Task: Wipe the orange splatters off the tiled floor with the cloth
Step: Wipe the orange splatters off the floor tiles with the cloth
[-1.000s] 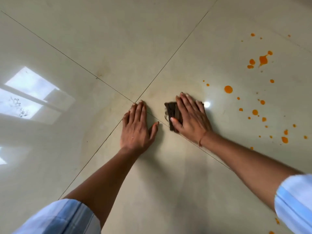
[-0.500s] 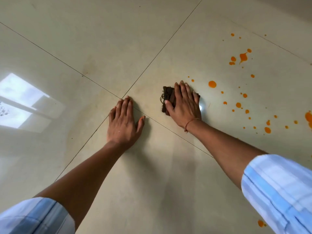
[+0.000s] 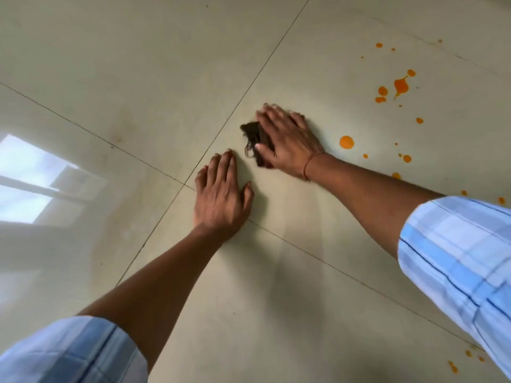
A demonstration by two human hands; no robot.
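Note:
A dark brown cloth [image 3: 253, 139] lies on the glossy cream tiled floor [image 3: 138, 64], mostly covered by my right hand [image 3: 287, 145], which presses flat on it with fingers spread. Only the cloth's frayed left edge shows. My left hand [image 3: 221, 194] rests flat and open on the floor just left of and nearer than the cloth, over a grout crossing. Orange splatters lie to the right: a round drop [image 3: 346, 142] close to my right wrist, and a larger blotch [image 3: 401, 85] farther back with several small dots around it.
More small orange spots [image 3: 453, 367] sit at the lower right, partly behind my striped sleeve [image 3: 456, 252]. Dark grout lines [image 3: 265, 64] cross the floor. A bright window reflection [image 3: 36, 172] glares on the left tile.
My right hand has slid the cloth leftward, away from the big round drop and toward my left hand. The left hand has stayed planted on the floor. The camera has shifted.

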